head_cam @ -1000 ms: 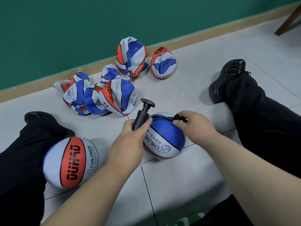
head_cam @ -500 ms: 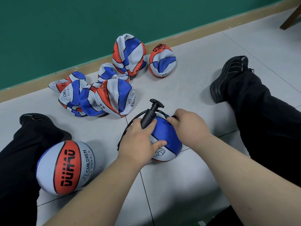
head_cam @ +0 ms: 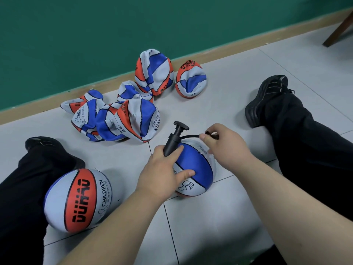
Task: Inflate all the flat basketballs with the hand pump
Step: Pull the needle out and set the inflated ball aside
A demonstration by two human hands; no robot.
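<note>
Bare forearms run back from the left hand and right hand. Outside each hand lie legs in black trousers. Beyond the right hand is a black laced right shoe with a ridged sole; a black left shoe lies beyond the left.

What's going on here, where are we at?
A seated person is pumping up basketballs on the floor. The left hand holds the hand pump against a round blue-and-white ball; the right hand pinches the hose tip just above it, apparently not plugged in. One inflated ball lies by the left leg; a heap of flat balls waits near the green wall.
</note>
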